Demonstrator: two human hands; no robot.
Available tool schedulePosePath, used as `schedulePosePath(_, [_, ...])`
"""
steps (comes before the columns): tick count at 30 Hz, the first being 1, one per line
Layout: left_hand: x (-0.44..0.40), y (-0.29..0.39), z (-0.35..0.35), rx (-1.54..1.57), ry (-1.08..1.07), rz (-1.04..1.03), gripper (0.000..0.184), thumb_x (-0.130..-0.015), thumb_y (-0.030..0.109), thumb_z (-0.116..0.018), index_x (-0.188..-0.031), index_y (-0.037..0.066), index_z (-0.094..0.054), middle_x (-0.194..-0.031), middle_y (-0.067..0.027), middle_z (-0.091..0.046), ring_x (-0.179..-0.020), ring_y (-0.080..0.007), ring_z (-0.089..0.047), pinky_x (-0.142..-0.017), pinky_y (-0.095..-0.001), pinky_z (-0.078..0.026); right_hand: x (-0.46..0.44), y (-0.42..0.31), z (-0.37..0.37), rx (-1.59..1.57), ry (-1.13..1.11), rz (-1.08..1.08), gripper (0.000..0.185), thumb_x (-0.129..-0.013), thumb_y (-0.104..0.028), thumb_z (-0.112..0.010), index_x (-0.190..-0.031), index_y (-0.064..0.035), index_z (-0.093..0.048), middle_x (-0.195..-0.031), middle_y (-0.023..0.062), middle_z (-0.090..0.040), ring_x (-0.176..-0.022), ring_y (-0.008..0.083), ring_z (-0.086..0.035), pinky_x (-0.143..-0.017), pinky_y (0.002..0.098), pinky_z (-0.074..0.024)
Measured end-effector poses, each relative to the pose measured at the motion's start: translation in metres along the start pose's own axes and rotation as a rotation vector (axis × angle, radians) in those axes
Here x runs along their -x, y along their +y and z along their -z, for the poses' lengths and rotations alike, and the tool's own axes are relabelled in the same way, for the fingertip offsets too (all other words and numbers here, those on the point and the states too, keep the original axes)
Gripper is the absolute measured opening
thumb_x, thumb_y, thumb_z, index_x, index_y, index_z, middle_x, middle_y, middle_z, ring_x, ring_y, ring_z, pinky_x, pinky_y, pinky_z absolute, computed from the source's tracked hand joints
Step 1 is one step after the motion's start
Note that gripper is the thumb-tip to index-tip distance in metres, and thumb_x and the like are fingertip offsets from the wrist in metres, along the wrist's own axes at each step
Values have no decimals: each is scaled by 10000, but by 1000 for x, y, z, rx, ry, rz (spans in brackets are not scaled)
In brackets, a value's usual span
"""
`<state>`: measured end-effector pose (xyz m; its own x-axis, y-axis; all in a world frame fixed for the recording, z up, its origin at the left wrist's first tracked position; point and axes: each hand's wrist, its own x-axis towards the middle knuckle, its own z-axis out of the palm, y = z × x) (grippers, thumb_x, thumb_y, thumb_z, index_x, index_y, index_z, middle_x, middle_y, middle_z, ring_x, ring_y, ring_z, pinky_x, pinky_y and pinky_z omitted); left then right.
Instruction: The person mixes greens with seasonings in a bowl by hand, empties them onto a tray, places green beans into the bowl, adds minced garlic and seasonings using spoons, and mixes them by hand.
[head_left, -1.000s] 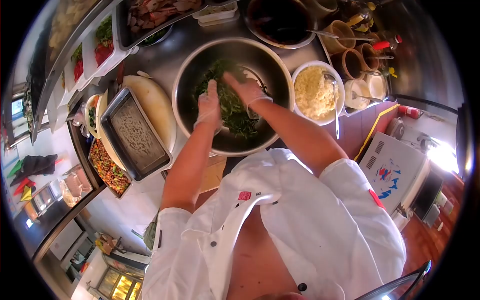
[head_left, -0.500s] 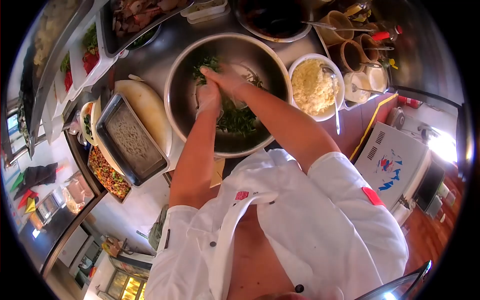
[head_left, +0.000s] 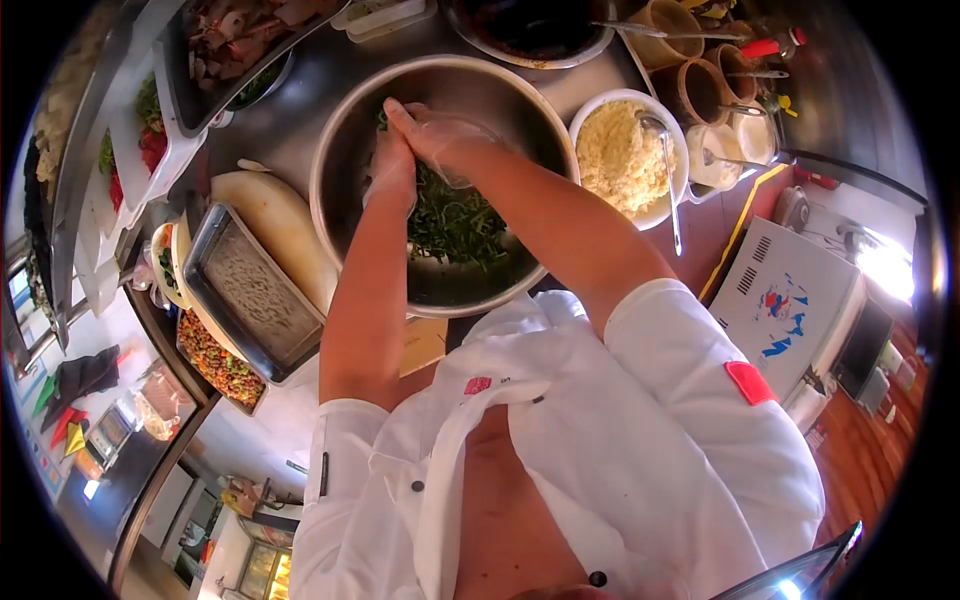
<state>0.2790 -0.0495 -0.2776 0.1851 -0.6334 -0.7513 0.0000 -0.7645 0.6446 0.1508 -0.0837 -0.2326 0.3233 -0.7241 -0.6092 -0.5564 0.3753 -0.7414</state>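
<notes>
A wide steel bowl (head_left: pixel 322 190) holds a heap of finely cut leafy greens (head_left: pixel 455 222). Inside it, near the far left wall, my left hand (head_left: pixel 392 165) and my right hand (head_left: pixel 437 142) are cupped together, palms facing. Both wear thin clear plastic gloves. A few dark green bits poke out by the fingertips; whatever else lies between the palms is hidden. Most of the heap sits below and right of my hands on the bowl's floor.
Right of the bowl stands a white bowl of pale yellow crumbly food (head_left: pixel 620 155) with a spoon (head_left: pixel 672 190). Behind is a pan of dark sauce (head_left: pixel 530 30). At left lie a metal tray (head_left: pixel 255 285), a round board (head_left: pixel 285 215) and diced mixed vegetables (head_left: pixel 218 360).
My hands have come closer together and shifted slightly up and left in view. Fewer greens show around my fingers; the heap below is more visible. The whole view has shifted slightly.
</notes>
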Motion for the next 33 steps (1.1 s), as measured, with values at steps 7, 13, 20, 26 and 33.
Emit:
schedulePosePath(7, [87,36,13,-85,149,54,889,-978,682,-482,-1544,2,-402,-1544,-159,-479,-1377,-312,-484,-1146,-421,-342,1,39,5,11,292,-178,1112,-918,-856,-127,-1394,45,-571,-1375,319,-577,-1348,433,-510,-1114,465,-394])
schedulePosePath(13, [70,-75,33,448,-66,190,724,-924,502,-705,-1476,77,-510,-1471,-130,-549,-1246,-288,-571,-1045,-452,-433,33,108,-15,-204,241,-126,911,-968,-658,-479,-1578,-4,-304,-1593,253,-367,-1463,373,-390,-1175,445,-340])
schedulePosePath(20, [62,-45,-19,420,87,46,726,-890,420,-781,-1438,23,-519,-1341,-170,-621,-1131,-271,-624,-971,-465,-505,39,85,-49,-491,236,-243,1046,-822,-738,-678,-1482,46,-472,-1477,229,-537,-1327,285,-534,-1073,393,-421])
schedulePosePath(26, [100,-11,25,499,-221,39,820,-928,679,-609,-1502,109,-479,-1448,-144,-560,-1324,-302,-533,-1058,-492,-462,82,28,6,-201,200,-437,945,-986,-749,-328,-1465,48,-495,-1455,238,-562,-1398,321,-497,-1147,419,-341])
schedulePosePath(33, [134,-90,-2,613,-101,471,631,-1040,529,-480,-1522,123,-442,-1577,-126,-444,-1450,-328,-392,-1164,-603,-285,122,78,-38,-1383,-202,-562,762,-994,-690,-424,-1410,-77,-601,-1351,120,-668,-1235,286,-615,-1108,421,-413])
